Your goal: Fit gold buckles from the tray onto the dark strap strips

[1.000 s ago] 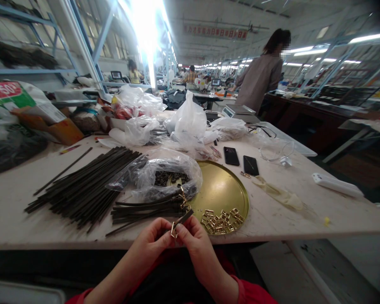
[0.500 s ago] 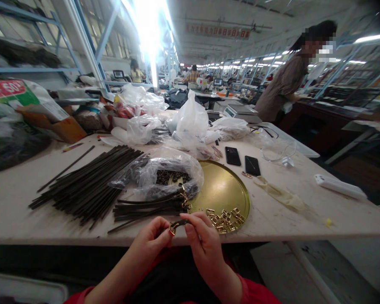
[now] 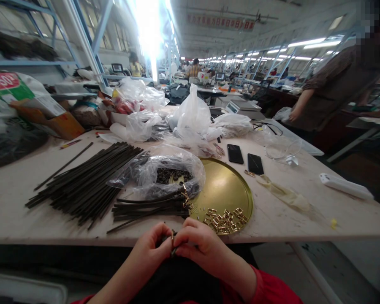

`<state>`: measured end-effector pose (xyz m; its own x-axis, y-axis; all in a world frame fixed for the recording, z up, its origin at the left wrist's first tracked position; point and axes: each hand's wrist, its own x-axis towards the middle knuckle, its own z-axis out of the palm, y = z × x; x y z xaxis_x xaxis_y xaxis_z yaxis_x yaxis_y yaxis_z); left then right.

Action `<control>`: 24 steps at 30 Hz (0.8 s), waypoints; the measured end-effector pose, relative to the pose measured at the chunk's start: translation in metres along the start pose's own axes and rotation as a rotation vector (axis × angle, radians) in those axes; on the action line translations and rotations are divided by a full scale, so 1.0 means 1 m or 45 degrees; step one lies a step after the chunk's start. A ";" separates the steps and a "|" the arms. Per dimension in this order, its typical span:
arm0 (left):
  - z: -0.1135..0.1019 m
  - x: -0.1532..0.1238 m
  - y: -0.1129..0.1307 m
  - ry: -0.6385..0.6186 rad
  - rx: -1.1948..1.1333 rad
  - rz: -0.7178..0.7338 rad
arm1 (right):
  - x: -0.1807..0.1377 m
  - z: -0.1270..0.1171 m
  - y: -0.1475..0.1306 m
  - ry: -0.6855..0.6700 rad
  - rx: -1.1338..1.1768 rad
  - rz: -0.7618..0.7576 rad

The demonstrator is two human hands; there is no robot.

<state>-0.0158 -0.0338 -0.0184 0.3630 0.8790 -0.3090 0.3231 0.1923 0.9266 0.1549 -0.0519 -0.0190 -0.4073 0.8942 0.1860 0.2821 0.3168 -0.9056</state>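
Close to the table's front edge, my left hand [image 3: 157, 245] pinches a small gold buckle [image 3: 172, 241]. Fingers of my right hand [image 3: 198, 240] are closed against the buckle's other side, on the end of a dark strap that is mostly hidden. Just beyond lie several dark straps [image 3: 145, 209] with gold buckles on their right ends. A round gold tray [image 3: 221, 181] holds a pile of loose gold buckles [image 3: 224, 221]. On the tray's left part rests an open clear plastic bag [image 3: 139, 177] of small dark pieces.
A large bundle of dark straps [image 3: 85, 181] spreads at left. Behind are white plastic bags [image 3: 191, 114] and a scale [image 3: 243, 109]. Two phones [image 3: 234, 153], a yellowish strip [image 3: 283, 193] and a white bar-shaped object [image 3: 346, 186] lie right. Another person [image 3: 338, 84] stands at far right.
My right hand has come in against my left, and the strap between them is now mostly covered. The other person has moved nearer on the right. The view has shifted slightly.
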 end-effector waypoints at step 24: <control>0.015 -0.004 -0.006 0.036 0.131 0.139 | -0.009 0.030 0.019 0.623 -0.108 0.119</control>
<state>-0.0058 -0.0453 -0.0263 0.3763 0.9047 -0.2000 0.3711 0.0506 0.9272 0.1380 -0.0632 -0.0487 0.0721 0.9570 0.2810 0.3758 0.2349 -0.8964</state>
